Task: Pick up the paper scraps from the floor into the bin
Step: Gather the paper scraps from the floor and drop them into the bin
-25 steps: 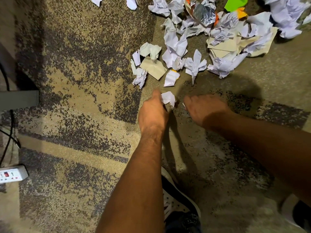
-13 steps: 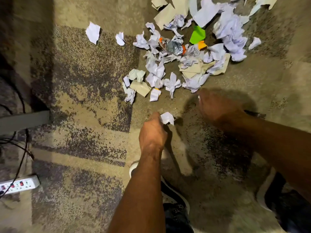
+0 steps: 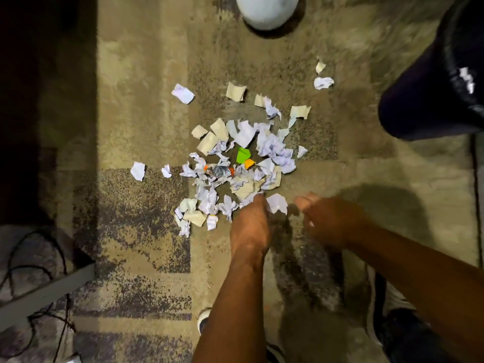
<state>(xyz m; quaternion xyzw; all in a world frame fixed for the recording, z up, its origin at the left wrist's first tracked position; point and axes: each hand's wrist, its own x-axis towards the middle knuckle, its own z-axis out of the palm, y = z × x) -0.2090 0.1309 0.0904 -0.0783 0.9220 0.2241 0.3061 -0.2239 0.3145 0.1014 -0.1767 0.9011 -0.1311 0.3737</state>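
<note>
- At the lower left of the frame, dark cables [image 3: 39, 260] loop over the carpet beside a grey bar [image 3: 47, 292]. They lie well apart from the litter and play no part in the job.
- Two lone white scraps [image 3: 138, 171] sit at centre left, strayed from the main heap, so they will likely need a separate reach.
- The paper scraps [image 3: 235, 163] lie in one loose heap on the carpet [image 3: 146, 82] at the centre of the frame: white and tan pieces, with a green scrap [image 3: 243, 154], an orange bit and a foil wrapper [image 3: 219, 171] among them.
- The left hand [image 3: 251, 226] reaches up from the lower middle. Its fingers are curled around a white scrap [image 3: 277, 203] that sticks out at the near edge of the heap, apparently lifted for carrying.
- The right hand [image 3: 332, 221] hovers just beside it, blurred, with fingers curled in. Whether it holds a small piece I cannot tell.
- A few outlying scraps [image 3: 323, 82] lie at the upper right, towards the bin.
- The bin [image 3: 424, 100], dark and tilted in view, stands at the upper right edge with some white paper [image 3: 466, 79] visible inside. It is near enough to reach from the heap, which suits repeated trips.
- Most of the scraps are on the floor, so the task looks far from done.
</note>
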